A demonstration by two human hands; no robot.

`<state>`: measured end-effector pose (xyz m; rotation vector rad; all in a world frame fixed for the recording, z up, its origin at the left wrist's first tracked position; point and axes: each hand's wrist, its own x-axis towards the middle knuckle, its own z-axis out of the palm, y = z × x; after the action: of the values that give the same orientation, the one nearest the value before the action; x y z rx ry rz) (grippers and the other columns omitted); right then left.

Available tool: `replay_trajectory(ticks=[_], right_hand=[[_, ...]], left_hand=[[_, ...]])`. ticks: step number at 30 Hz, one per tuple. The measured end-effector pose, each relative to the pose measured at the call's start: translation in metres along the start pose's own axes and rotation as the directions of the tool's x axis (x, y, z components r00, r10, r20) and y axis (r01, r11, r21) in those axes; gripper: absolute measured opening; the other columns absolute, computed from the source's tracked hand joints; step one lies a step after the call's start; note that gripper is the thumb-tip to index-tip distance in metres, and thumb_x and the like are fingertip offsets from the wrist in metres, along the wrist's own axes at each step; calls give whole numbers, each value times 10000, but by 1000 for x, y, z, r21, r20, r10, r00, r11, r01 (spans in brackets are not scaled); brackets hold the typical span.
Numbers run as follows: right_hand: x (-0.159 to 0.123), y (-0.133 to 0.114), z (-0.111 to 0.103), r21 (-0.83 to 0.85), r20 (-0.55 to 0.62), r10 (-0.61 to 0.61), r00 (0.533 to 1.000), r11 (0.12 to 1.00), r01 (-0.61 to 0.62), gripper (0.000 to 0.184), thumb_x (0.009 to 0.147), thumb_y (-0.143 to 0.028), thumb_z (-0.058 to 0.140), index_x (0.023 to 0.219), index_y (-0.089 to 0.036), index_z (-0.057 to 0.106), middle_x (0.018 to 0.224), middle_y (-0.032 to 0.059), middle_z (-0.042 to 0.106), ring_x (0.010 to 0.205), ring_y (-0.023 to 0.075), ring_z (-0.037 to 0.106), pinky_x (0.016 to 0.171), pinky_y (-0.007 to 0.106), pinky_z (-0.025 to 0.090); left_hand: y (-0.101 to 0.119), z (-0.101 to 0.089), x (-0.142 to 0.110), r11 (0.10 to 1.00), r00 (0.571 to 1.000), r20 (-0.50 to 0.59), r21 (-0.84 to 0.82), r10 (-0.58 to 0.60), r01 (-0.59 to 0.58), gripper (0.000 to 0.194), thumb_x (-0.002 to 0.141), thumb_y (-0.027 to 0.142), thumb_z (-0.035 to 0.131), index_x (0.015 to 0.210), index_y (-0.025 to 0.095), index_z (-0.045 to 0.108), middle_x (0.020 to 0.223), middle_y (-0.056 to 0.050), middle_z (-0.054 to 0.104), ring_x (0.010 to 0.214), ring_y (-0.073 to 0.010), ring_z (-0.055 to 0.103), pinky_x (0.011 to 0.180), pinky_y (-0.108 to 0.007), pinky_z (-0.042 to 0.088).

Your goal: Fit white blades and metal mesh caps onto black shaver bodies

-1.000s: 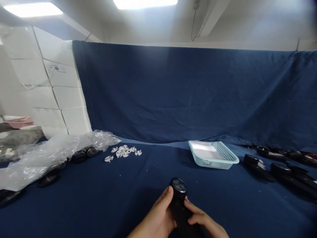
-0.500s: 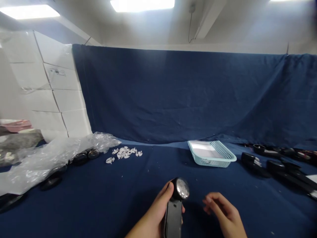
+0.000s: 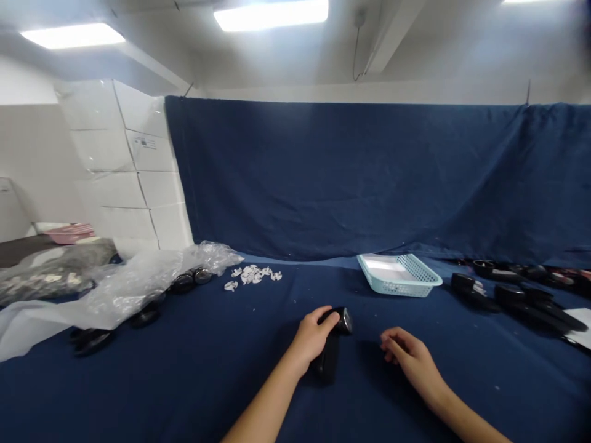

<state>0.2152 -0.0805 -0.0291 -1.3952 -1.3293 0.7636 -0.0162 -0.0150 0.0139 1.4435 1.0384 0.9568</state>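
Observation:
A black flashlight (image 3: 330,355) with a round clear lens at its head is in front of me near the middle of the blue cloth. My left hand (image 3: 316,332) is wrapped round its head, with the thumb and fingers on either side. The lens faces to the right, and the handle points down toward me. Off to the right, my right hand (image 3: 404,349) hovers apart from the flashlight. Its fingers are curled in and pressed together; whatever is between them, if anything, is hidden.
Small white plastic parts (image 3: 255,275) lie in a pile at the back left. A light-blue basket (image 3: 406,287) holding something white stands at the back right. More black parts (image 3: 521,301) sit at the right, others (image 3: 184,282) at the left beside clear plastic wrap (image 3: 132,283).
The flashlight has tipped from lens toward me to lens facing right, and moved farther away with my left hand. My right hand has moved forward a little. The view has turned slightly left.

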Motion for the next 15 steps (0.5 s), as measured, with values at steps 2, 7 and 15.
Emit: replay_trajectory(ticks=[2,7,15], right_hand=[[-1,1,2,-25,5,-6,1000,1000,6,332,834,-507,564,822,-180,615,693,1,623,602,155,583,590,270,436],[-1,-2,4,-104,11,-10,1000,994,11,293,797,-469,572,789,-184,641,699,10,636,627,160,590,630,265,471],[7,1,9,-216,65,-56,996,974,69,293,760,-495,593,731,-217,682,645,4,646,603,167,586,568,232,466]], left_hand=[[-1,-5,1,1000,1000,-2,14,12,-12,538,791,517,667,1210,180,643,1243,-117,637,1114,-280,597,940,-338,440],[-5,-8,4,1000,1000,20,-6,8,-8,563,760,463,713,1225,157,631,1239,-136,640,1148,-286,579,993,-350,403],[-12,-17,11,996,996,76,-71,-39,44,625,700,434,759,1225,123,623,1132,-145,682,1022,-270,645,909,-354,465]])
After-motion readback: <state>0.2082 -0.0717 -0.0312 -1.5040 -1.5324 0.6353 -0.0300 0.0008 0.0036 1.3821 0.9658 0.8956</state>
